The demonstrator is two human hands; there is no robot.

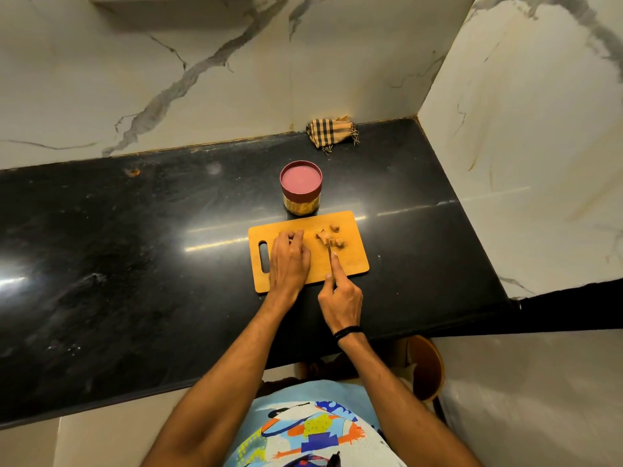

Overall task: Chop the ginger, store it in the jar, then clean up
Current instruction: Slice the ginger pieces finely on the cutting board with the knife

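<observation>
Pressing flat on the cutting board [350,261], the left hand [289,261] hides whatever is under its fingers; the right hand [340,294] is clamped on a mostly hidden knife [328,247], beside three ginger pieces [332,235]; one lidded jar [301,187] stands behind

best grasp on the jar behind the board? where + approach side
Grip the jar around its round maroon lid, coming from above. It stands upright with the lid on, close behind the cutting board. Both hands work on the board, so a low approach from the near side is crowded; its left and right sides look free.
</observation>
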